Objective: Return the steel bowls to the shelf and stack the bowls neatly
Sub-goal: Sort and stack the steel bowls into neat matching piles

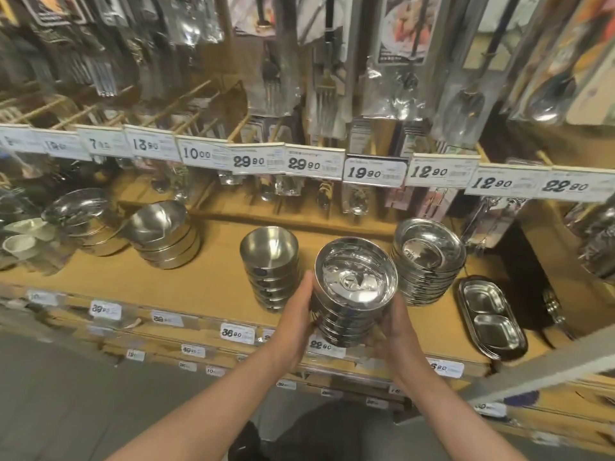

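Wooden shelf (206, 281) holds steel stacks either side of your gap. Your left hand (294, 314) and right hand (397, 331) clasp the stack of bowls (354, 291) at its near edge, tilted. Lower it unevenly and the top bowls could slide, or clip the right stack (429, 264).

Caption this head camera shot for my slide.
Both hands hold a stack of steel bowls above the store shelf.

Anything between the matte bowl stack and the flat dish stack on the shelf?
Head view: only the bowl stack held in the left hand and right hand; shelf otherwise bare.
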The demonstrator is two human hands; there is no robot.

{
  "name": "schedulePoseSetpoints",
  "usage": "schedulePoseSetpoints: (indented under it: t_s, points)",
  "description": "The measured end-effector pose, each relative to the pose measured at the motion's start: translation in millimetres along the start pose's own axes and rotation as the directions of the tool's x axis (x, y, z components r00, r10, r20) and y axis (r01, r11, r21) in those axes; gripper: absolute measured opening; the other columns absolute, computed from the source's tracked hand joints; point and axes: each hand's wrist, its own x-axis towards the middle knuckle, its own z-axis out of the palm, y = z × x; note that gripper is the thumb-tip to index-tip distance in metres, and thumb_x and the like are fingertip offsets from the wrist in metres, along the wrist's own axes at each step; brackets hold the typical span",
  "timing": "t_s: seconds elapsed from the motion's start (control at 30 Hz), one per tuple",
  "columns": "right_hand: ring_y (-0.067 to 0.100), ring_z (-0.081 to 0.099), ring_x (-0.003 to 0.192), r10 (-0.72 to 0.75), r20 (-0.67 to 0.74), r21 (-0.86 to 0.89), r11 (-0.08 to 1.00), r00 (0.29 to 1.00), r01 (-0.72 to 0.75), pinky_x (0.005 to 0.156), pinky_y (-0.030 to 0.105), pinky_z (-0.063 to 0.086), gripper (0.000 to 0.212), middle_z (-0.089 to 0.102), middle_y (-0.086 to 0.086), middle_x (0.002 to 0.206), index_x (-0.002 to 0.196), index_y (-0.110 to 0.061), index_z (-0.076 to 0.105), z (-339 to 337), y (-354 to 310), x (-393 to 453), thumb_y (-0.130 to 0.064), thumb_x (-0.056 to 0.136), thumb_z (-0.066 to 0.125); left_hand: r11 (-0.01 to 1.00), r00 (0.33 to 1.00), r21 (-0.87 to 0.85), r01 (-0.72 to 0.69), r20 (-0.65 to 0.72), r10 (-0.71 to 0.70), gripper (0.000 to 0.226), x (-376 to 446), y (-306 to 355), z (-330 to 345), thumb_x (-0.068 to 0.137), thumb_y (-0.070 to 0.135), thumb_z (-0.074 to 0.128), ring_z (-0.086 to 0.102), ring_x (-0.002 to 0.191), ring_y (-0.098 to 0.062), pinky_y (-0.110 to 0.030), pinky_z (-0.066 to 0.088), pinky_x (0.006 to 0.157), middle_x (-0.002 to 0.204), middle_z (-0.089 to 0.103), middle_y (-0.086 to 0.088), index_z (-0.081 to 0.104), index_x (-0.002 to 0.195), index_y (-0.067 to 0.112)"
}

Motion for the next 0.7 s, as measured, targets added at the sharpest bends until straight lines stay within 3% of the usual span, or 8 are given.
schedulePoseSetpoints:
  t_s: [0.07,0.13,0.17,0.27,0.4,0.53,0.6,0.7]
  points:
    - [0.008,0.059,0.125,-0.014,0.020,-0.042,0.999,1.000,0.015,0.097,0.051,0.055,0.029,0.063,-0.025,0.130,0.128,-0.062,0.051,10,5,-9,-0.058,0.099,0.049,1.000,1.000,-0.001,-0.002,-0.003,0.002,0.038,-16,1,-10,0.101,0.063,0.036,0.064,0.110,0.006,-0.027,0.048,0.084,0.114,0.072,0.026,0.072,0.107,0.054]
    - [0.011,0.059,0.126,-0.004,0.039,-0.048,0.999,0.999,0.006,0.097,0.056,0.055,0.048,0.064,-0.022,0.132,0.127,-0.060,0.054,20,12,-14,-0.018,0.112,0.035,1.000,1.000,-0.008,0.008,-0.020,-0.008,0.042,-29,-1,-25,0.101,0.063,0.035,0.059,0.119,0.002,-0.029,0.047,0.089,0.122,0.070,0.023,0.069,0.120,0.047]
    - [0.010,0.058,0.126,0.005,0.058,-0.070,0.998,0.998,-0.001,0.099,0.056,0.053,0.052,0.063,-0.020,0.133,0.128,-0.058,0.054,28,15,-18,-0.014,0.112,0.031,1.000,1.000,-0.008,0.005,-0.020,-0.005,0.044,-35,-2,-34,0.101,0.063,0.034,0.057,0.122,0.001,-0.029,0.047,0.091,0.125,0.069,0.022,0.066,0.125,0.045]
    - [0.008,0.059,0.126,0.039,0.079,-0.046,0.998,0.996,-0.035,0.106,0.054,0.047,0.040,0.065,-0.015,0.134,0.130,-0.052,0.056,60,22,-26,-0.036,0.112,0.025,1.000,0.999,-0.016,0.006,-0.034,-0.007,0.046,-48,-4,-65,0.100,0.064,0.034,0.056,0.124,0.000,-0.031,0.047,0.096,0.127,0.068,0.021,0.061,0.131,0.042]
    - [0.005,0.059,0.124,0.079,0.078,-0.072,0.995,0.994,-0.073,0.102,0.049,0.052,0.046,0.064,-0.020,0.132,0.127,-0.055,0.057,104,39,-23,-0.021,0.113,0.029,1.000,0.999,0.008,0.001,-0.039,-0.001,0.046,-55,1,-114,0.101,0.065,0.031,0.057,0.124,0.000,-0.032,0.045,0.096,0.126,0.068,0.021,0.062,0.129,0.045]
    - [0.007,0.056,0.130,0.086,0.129,-0.054,0.995,0.988,-0.080,0.099,0.048,0.053,0.034,0.060,-0.020,0.139,0.136,-0.053,0.051,162,45,-9,-0.055,0.106,0.035,1.000,0.998,-0.003,0.011,-0.069,-0.011,0.041,-55,14,-170,0.100,0.065,0.032,0.056,0.124,-0.001,-0.030,0.045,0.092,0.122,0.070,0.023,0.066,0.119,0.051]
    - [0.016,0.055,0.131,0.136,0.088,0.016,0.990,0.987,-0.138,0.102,0.056,0.050,0.060,0.062,-0.013,0.138,0.137,-0.047,0.054,190,51,6,-0.078,0.086,0.050,1.000,0.997,0.003,0.012,-0.076,-0.012,0.041,-51,23,-198,0.101,0.064,0.033,0.057,0.123,-0.002,-0.030,0.045,0.092,0.122,0.070,0.021,0.068,0.115,0.051]
    - [0.014,0.058,0.124,0.172,0.040,0.031,0.984,0.984,-0.173,0.092,0.049,0.055,0.052,0.069,-0.018,0.125,0.122,-0.055,0.063,230,61,31,-0.082,0.081,0.045,1.000,0.996,0.011,0.015,-0.089,-0.014,0.041,-35,37,-237,0.101,0.062,0.033,0.059,0.121,-0.003,-0.032,0.046,0.094,0.120,0.072,0.017,0.071,0.111,0.050]
